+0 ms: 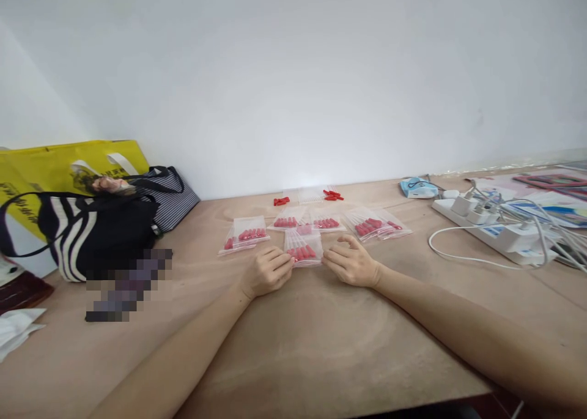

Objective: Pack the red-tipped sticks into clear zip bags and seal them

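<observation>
A small clear plastic bag (303,248) with several red-ended sticks in it lies between my two hands. My left hand (269,271) is closed on the bag's lower left corner, and my right hand (351,262) pinches its right edge, the index finger curled above. Behind it, more filled bags rest on the table: a pair at the left (251,232), some in the middle (287,219) and a group at the right (369,223). Loose red pieces lie farther back, at the left (281,201) and right (333,195) of some thin white sticks (310,195).
Bags crowd the left side: a yellow one (27,168), a black one with white stripes (105,235) and a striped one (172,199). White tissue (18,327) is at the far left. A power strip (499,235) with cables and a blue-white packet (418,188) stand at the right.
</observation>
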`<move>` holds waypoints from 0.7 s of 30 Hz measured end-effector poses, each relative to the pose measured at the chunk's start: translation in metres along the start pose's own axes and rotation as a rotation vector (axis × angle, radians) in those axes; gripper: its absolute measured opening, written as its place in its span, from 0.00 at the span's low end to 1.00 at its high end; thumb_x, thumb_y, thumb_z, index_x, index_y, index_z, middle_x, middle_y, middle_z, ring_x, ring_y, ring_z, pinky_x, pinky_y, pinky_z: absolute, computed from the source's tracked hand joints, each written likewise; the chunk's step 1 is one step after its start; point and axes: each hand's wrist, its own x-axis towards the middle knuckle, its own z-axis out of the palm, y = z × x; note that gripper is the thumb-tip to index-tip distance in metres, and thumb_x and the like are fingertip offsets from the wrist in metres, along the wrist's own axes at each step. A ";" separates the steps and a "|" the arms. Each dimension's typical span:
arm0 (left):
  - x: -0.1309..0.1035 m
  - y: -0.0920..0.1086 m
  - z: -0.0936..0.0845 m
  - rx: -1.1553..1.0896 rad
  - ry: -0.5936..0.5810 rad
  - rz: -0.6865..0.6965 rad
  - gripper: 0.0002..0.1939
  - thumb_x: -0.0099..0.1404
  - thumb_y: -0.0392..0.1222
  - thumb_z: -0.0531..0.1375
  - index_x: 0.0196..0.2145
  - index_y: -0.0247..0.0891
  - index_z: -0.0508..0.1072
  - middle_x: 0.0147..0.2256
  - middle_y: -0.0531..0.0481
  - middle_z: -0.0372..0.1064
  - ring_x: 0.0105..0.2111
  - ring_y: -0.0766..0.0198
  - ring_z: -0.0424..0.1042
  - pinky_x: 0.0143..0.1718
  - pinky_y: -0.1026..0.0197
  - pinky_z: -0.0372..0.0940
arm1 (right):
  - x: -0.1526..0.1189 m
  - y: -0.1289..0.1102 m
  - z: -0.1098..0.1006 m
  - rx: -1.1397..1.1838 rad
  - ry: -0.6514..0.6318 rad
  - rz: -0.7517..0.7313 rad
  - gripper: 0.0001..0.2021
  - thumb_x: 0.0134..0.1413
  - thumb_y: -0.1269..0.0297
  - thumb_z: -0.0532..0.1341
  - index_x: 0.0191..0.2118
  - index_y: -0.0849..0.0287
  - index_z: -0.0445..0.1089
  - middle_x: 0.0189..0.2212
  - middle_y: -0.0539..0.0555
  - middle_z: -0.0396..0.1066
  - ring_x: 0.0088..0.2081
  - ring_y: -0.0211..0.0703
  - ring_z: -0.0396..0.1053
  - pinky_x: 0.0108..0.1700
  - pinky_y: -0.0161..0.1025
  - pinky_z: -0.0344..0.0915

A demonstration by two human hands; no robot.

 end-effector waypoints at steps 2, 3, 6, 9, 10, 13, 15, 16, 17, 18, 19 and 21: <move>0.005 0.005 0.003 -0.014 0.000 -0.044 0.05 0.58 0.31 0.55 0.34 0.34 0.68 0.29 0.48 0.71 0.29 0.64 0.69 0.31 0.61 0.67 | 0.001 -0.003 0.002 0.013 -0.023 0.067 0.10 0.53 0.76 0.50 0.28 0.60 0.65 0.23 0.48 0.66 0.27 0.33 0.60 0.46 0.42 0.51; 0.007 0.007 0.005 -0.017 0.001 -0.053 0.05 0.59 0.31 0.55 0.35 0.34 0.68 0.30 0.48 0.71 0.30 0.64 0.70 0.32 0.61 0.67 | 0.002 -0.005 0.003 0.022 -0.035 0.097 0.09 0.53 0.76 0.50 0.28 0.60 0.65 0.23 0.48 0.66 0.27 0.33 0.60 0.46 0.42 0.51; 0.011 0.012 0.012 -0.015 0.006 -0.036 0.05 0.59 0.31 0.55 0.34 0.35 0.68 0.30 0.49 0.71 0.30 0.65 0.70 0.31 0.62 0.67 | 0.006 -0.009 0.003 0.049 -0.056 0.152 0.09 0.53 0.74 0.51 0.27 0.59 0.65 0.22 0.48 0.65 0.26 0.33 0.60 0.45 0.42 0.51; 0.013 0.014 0.015 -0.009 0.029 -0.004 0.04 0.59 0.31 0.56 0.32 0.34 0.69 0.29 0.49 0.71 0.28 0.65 0.70 0.29 0.62 0.67 | 0.008 -0.010 0.002 0.077 -0.043 0.170 0.09 0.54 0.73 0.51 0.28 0.59 0.66 0.23 0.48 0.67 0.27 0.34 0.61 0.44 0.42 0.51; 0.013 0.014 0.015 -0.010 0.039 0.008 0.04 0.59 0.31 0.55 0.32 0.34 0.69 0.28 0.49 0.71 0.27 0.66 0.69 0.29 0.62 0.67 | 0.009 -0.011 0.002 0.088 -0.036 0.170 0.08 0.54 0.73 0.51 0.29 0.58 0.66 0.24 0.48 0.68 0.28 0.34 0.62 0.45 0.42 0.51; 0.015 0.013 0.013 -0.010 0.059 0.035 0.03 0.59 0.31 0.55 0.31 0.33 0.69 0.27 0.49 0.71 0.26 0.66 0.69 0.28 0.63 0.67 | 0.010 -0.011 0.002 0.109 -0.018 0.153 0.08 0.54 0.73 0.52 0.31 0.58 0.66 0.27 0.48 0.70 0.30 0.34 0.63 0.45 0.42 0.51; 0.015 0.013 0.012 -0.007 0.061 0.047 0.03 0.59 0.31 0.56 0.31 0.33 0.69 0.26 0.50 0.71 0.26 0.66 0.69 0.27 0.63 0.67 | 0.011 -0.012 0.003 0.106 -0.005 0.142 0.08 0.54 0.74 0.52 0.30 0.58 0.66 0.27 0.47 0.70 0.30 0.33 0.63 0.45 0.42 0.51; 0.015 0.013 0.012 -0.004 0.061 0.049 0.02 0.58 0.31 0.57 0.31 0.33 0.69 0.26 0.50 0.71 0.26 0.66 0.69 0.27 0.63 0.67 | 0.011 -0.012 0.004 0.101 -0.001 0.139 0.08 0.54 0.74 0.52 0.29 0.58 0.66 0.26 0.47 0.70 0.29 0.33 0.62 0.45 0.41 0.51; 0.015 0.013 0.012 -0.001 0.061 0.049 0.02 0.58 0.31 0.57 0.31 0.33 0.69 0.27 0.49 0.71 0.26 0.66 0.69 0.28 0.63 0.67 | 0.011 -0.012 0.004 0.096 0.001 0.139 0.08 0.54 0.74 0.52 0.29 0.59 0.66 0.26 0.47 0.70 0.29 0.33 0.62 0.44 0.41 0.51; 0.015 0.013 0.012 0.002 0.061 0.048 0.03 0.58 0.31 0.57 0.31 0.33 0.69 0.28 0.49 0.71 0.27 0.66 0.69 0.28 0.63 0.67 | 0.011 -0.012 0.004 0.091 0.001 0.142 0.08 0.54 0.74 0.52 0.29 0.59 0.66 0.26 0.48 0.70 0.29 0.33 0.62 0.44 0.41 0.51; 0.015 0.013 0.012 0.005 0.063 0.047 0.03 0.58 0.31 0.57 0.31 0.33 0.69 0.28 0.49 0.71 0.27 0.66 0.69 0.28 0.63 0.66 | 0.011 -0.012 0.004 0.089 -0.001 0.145 0.08 0.53 0.75 0.52 0.29 0.60 0.66 0.25 0.48 0.70 0.29 0.33 0.62 0.44 0.41 0.51; 0.014 0.014 0.011 0.008 0.070 0.043 0.02 0.59 0.30 0.56 0.31 0.33 0.69 0.27 0.49 0.71 0.27 0.66 0.69 0.27 0.63 0.66 | 0.011 -0.011 0.004 0.093 -0.002 0.155 0.07 0.52 0.75 0.53 0.30 0.60 0.66 0.25 0.47 0.70 0.29 0.33 0.63 0.44 0.41 0.51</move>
